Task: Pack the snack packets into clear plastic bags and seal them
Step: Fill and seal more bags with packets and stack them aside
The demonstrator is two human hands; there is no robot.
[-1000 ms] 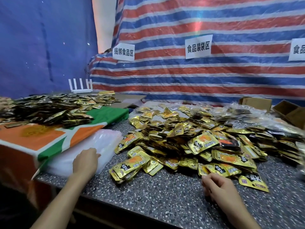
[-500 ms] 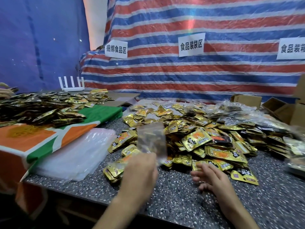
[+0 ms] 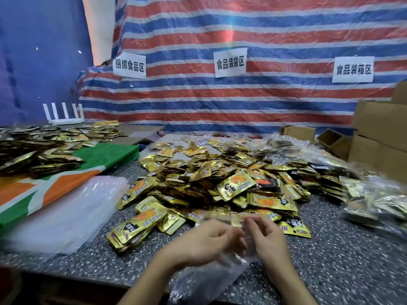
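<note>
Makeshift packing workshop, tarp walls [image 3: 242, 102], zone signs [image 3: 230, 62], cartons [image 3: 381, 126]

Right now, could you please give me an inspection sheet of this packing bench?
Surface: speckled grey counter, largely covered.
Job's things: heap of gold snack packets mid-counter; stack of clear bags left; filled bags right.
Clutter: second packet pile on orange-green cloth; cardboard boxes; white router.
Grippers: left hand and right hand both pinch one clear plastic bag, blurred.
Cables: nothing seen.
Surroundings: striped tarpaulin with three paper signs.
</note>
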